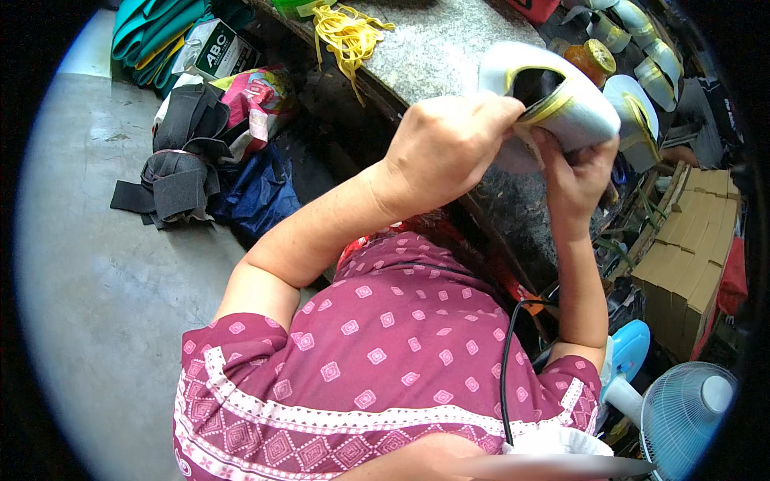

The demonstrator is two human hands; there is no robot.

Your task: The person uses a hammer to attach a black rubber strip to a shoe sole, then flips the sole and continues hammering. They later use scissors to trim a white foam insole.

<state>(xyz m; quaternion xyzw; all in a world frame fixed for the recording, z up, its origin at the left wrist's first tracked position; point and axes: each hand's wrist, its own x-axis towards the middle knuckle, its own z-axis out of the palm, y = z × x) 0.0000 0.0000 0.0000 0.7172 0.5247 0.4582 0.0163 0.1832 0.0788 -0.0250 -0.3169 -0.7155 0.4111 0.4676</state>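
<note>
A pale grey, curved shoe top with yellow lines around its dark opening [585,120] is held up by both hands, between 1 and 2 o'clock in the view, over the edge of a grey, speckled desk [433,44]. The left hand [447,146] is on its left side, with the fingers curled in and pinched shut on the edge by the opening. The right hand [579,180] has the lower right side, with the thumb on the near face and the other fingers bent around it; I cannot tell where all their tips are. At 2 o'clock, just past the right hand, is another pale grey shoe top with yellow lines [634,112]. Near it, a bit nearer 1 o'clock, is an amber jar with a yellow lid [593,62]. At 12 o'clock, a messy bunch of thin yellow cords [349,38] hangs partly over the desk's edge. A stack of flat tan cardboard [691,240] sits at 3 o'clock, and a round pale-blue fan [682,417] at 4 o'clock.
</note>
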